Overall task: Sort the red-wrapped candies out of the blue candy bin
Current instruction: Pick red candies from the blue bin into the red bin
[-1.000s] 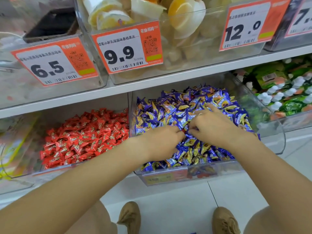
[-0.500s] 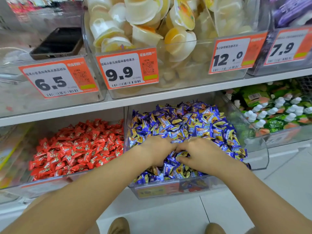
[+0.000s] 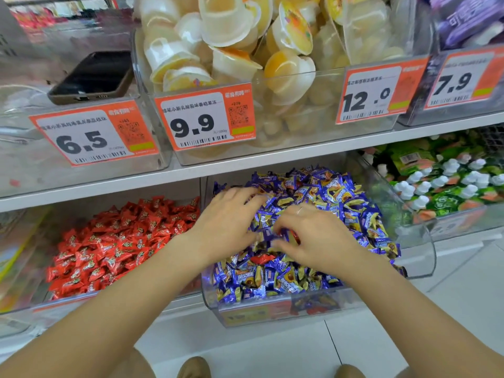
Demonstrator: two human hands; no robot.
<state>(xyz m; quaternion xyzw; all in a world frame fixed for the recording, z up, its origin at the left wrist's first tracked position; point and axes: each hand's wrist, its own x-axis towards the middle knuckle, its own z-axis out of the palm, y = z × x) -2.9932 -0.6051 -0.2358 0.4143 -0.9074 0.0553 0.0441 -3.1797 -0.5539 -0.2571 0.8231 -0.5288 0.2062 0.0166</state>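
One red candy [image 3: 262, 259] bared among the blue candies [image 3: 313, 197], near the middle of the clear bin [image 3: 425, 257], not yet lifted. A second red glint under the right hand [image 3: 316, 241], fingers curled, seemingly pinching it. Left hand [image 3: 227, 225] spread flat, fingers released, pressing wrappers aside. Left of the bin, red pile [image 3: 120, 241] waiting. Sorting apparently unfinished.

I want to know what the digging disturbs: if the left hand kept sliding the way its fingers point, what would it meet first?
The left hand points up and right across the blue candy bin, so it would likely plough into more blue-wrapped candies heaped toward the back. Depth is unclear.
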